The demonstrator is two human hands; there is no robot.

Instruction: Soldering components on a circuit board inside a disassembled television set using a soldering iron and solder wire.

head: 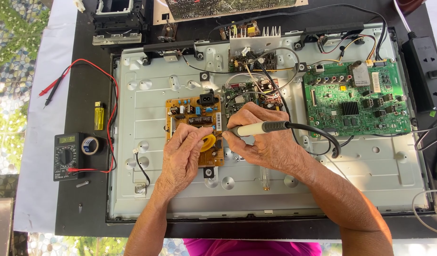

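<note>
Right hand (pixel 270 142) grips cream-handled soldering iron (pixel 256 128) over orange rectangular circuit board (pixel 190 114); left hand (pixel 183 156), fingers curled, presses the board, inside grey metal television chassis (pixel 256 189).

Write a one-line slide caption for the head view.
Right hand holds soldering iron over orange circuit board; left hand steadies it.

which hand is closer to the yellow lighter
Left. The left hand rests on the orange circuit board, just right of the yellow lighter. The right hand, holding the soldering iron, sits farther right.

Repair workbench: multimeter (pixel 66 155), bare circuit boards (pixel 356 102), opened television chassis (pixel 256 189).
</note>
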